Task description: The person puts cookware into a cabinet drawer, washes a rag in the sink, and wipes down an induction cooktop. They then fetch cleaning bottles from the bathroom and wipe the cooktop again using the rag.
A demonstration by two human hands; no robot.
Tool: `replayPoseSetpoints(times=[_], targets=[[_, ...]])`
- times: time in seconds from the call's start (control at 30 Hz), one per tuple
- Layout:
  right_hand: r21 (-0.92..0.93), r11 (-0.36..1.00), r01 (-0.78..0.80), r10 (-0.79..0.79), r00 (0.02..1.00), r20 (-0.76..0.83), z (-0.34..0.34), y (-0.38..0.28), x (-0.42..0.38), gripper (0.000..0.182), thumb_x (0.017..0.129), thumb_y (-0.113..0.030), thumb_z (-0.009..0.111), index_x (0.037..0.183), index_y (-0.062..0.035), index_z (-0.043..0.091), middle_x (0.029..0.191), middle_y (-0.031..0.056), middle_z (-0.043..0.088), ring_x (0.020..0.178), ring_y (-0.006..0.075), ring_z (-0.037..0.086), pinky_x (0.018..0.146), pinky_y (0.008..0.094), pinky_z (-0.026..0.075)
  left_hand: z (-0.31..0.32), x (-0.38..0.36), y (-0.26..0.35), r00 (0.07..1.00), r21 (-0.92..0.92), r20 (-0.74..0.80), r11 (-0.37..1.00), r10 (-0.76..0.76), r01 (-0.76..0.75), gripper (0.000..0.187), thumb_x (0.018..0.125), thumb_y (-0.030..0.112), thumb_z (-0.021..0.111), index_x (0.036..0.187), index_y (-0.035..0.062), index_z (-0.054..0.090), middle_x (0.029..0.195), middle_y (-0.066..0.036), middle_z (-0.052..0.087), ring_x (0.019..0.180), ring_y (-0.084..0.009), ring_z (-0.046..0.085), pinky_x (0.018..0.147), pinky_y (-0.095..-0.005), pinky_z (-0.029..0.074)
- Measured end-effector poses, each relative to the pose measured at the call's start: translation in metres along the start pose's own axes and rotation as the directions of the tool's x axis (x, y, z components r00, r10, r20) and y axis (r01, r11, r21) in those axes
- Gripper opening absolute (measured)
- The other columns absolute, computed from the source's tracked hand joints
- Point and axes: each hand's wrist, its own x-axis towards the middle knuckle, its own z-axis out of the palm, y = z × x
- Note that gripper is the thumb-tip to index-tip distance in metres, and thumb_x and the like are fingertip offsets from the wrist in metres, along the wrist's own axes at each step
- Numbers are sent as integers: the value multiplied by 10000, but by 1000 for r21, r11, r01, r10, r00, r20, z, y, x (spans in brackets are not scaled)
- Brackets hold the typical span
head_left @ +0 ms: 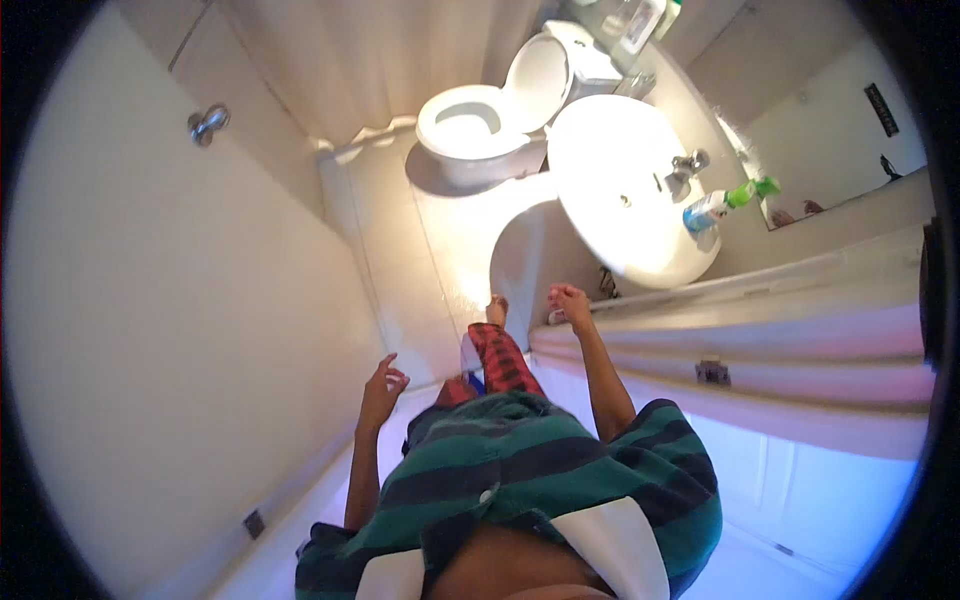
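My left hand (383, 385) is held out beside my body, near the white door (200, 260), its fingers apart and nothing in them. Raised at the doorway's right side, my right hand (569, 303) has its fingers curled; whether something small is inside them cannot be made out. Beyond that hand is the white oval sink (610, 160) with a metal faucet (686, 168). A bottle with a green pump top (708, 212) stands on the sink's rim. Neither hand touches the sink or the door.
A white toilet (475, 125) with its lid raised stands left of the sink. Pale tiles cover the floor (385, 230). The door has a metal knob (208, 124). A mirror (820, 120) hangs above the sink, and a light curtain (370, 60) is at the back.
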Motion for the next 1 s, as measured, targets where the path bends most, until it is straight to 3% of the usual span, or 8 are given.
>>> replayPoseSetpoints(times=[0.13,0.23,0.27,0.3,0.53,0.8,0.9,1.0], targets=[[176,939,295,-245,935,-257,-23,-138,98,261,829,-165,549,1046,-20,556,804,52,600,664,115,563,568,228,447,23,41,9,995,-25,-95,1000,-17,15,554,755,152,632,1243,79,381,833,-97,593,748,-203,581,702,-322,466],[-22,828,560,-521,755,-399,-61,-254,178,308,784,-182,586,1047,-22,562,898,60,607,792,131,566,649,266,468,43,71,-11,980,115,-200,993,25,-2,587,736,119,645,1250,64,366,807,-99,587,744,-196,580,687,-319,469],[-87,812,577,-554,717,-423,-77,-295,211,316,777,-191,602,1047,-30,566,923,66,608,803,137,566,673,281,474,47,79,8,967,-42,-234,994,-105,98,596,730,126,649,1249,63,365,809,-106,587,738,-207,580,680,-325,472],[-245,718,651,-673,562,-480,-93,-330,248,318,776,-197,609,1042,-28,566,919,71,608,813,142,566,703,289,474,52,89,28,958,-35,-248,990,-143,139,600,727,129,651,1249,60,365,812,-105,588,734,-206,580,677,-322,473],[-786,50,616,-993,-54,-105,-175,-550,423,535,625,-30,585,1135,7,430,1120,214,426,1037,369,430,857,417,389,71,168,111,946,-28,-203,967,-252,252,602,716,116,656,1241,44,371,808,-102,591,692,-179,576,659,-300,475],[-954,240,178,-965,148,-215,-211,-648,531,655,647,-54,654,1219,-28,337,1232,196,331,1169,403,311,920,422,383,69,228,148,953,70,-189,965,-237,253,521,745,121,640,1204,35,408,817,-102,598,741,-191,592,672,-304,472],[-943,286,170,-925,306,-225,-222,-655,556,563,689,-77,629,1183,-58,360,1209,186,375,1084,389,421,854,416,431,73,260,155,977,90,-169,985,-131,148,511,741,116,641,1197,36,424,843,-117,597,765,-208,592,691,-310,469],[-878,237,415,-952,280,-125,-203,-645,533,483,688,-12,557,1145,-90,420,1089,195,484,969,392,499,787,442,435,73,307,167,989,118,-148,993,19,-1,555,728,136,661,1217,48,414,925,-127,580,865,-225,566,770,-325,444]])
